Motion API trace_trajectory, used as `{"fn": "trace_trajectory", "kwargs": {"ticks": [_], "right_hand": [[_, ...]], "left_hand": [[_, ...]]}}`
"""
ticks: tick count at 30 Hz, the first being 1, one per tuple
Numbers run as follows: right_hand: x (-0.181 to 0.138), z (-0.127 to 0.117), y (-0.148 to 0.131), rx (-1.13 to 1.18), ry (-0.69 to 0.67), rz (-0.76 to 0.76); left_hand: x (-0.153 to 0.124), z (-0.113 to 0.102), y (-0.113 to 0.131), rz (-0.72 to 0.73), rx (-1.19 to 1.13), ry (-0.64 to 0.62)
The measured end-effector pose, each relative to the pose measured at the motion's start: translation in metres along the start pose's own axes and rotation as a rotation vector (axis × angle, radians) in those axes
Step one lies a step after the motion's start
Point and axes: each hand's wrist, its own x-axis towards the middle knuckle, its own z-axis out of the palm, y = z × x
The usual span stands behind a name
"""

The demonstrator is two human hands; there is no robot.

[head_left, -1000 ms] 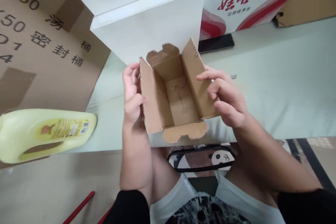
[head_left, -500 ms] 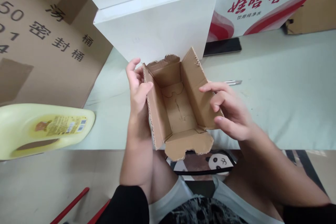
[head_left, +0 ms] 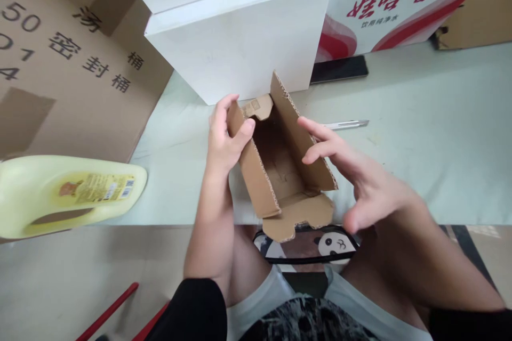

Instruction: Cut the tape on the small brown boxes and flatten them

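Observation:
A small brown cardboard box stands near the table's front edge, its top flaps spread apart and its inside dark. My left hand is closed on the left flap, thumb on the inner side and fingers behind. At the far end a short notched flap leans inward, while the near notched flap hangs out toward me. My right hand is open, thumb spread away, with two fingertips at the right flap; whether they press on it I cannot tell.
A utility knife lies right of the box, partly behind my right hand. Behind stand a white box, a black phone-like slab and a red-and-white carton. A large carton and a yellow bottle are on the left.
The left flap has swung inward and the box has tilted and turned slightly. The far notched flap has folded in. My right hand's thumb has moved off the right flap.

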Motion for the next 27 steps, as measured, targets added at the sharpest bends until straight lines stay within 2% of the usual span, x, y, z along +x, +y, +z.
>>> {"fn": "trace_trajectory", "kwargs": {"ticks": [3, 7, 9, 12, 14, 16, 18, 23, 27], "right_hand": [[0.001, -0.002, -0.005, -0.027, -0.104, 0.044], [0.001, 0.000, -0.007, -0.086, -0.050, 0.044], [0.001, 0.001, -0.007, -0.102, -0.031, 0.049], [0.000, 0.003, -0.005, -0.116, -0.018, 0.065], [0.000, 0.007, -0.003, -0.139, 0.014, 0.075], [0.000, 0.013, 0.001, -0.168, 0.052, 0.092], [0.000, 0.018, 0.004, -0.178, 0.044, 0.091], [0.001, 0.019, 0.009, -0.248, -0.160, 0.060], [0.002, 0.021, 0.008, -0.263, -0.171, 0.062]], "left_hand": [[0.000, 0.003, 0.003, -0.032, -0.019, -0.029], [0.001, 0.003, 0.007, -0.074, -0.098, -0.018], [0.002, 0.001, 0.008, -0.113, -0.225, 0.018], [0.002, -0.004, 0.010, -0.166, -0.534, 0.058], [0.000, -0.006, 0.009, -0.175, -0.642, 0.061], [-0.001, -0.006, 0.006, -0.174, -0.556, 0.063], [-0.003, -0.003, 0.004, -0.155, -0.358, 0.044], [-0.003, 0.003, 0.006, -0.051, 0.001, -0.078], [-0.003, 0.003, 0.017, -0.034, 0.137, -0.153]]}}
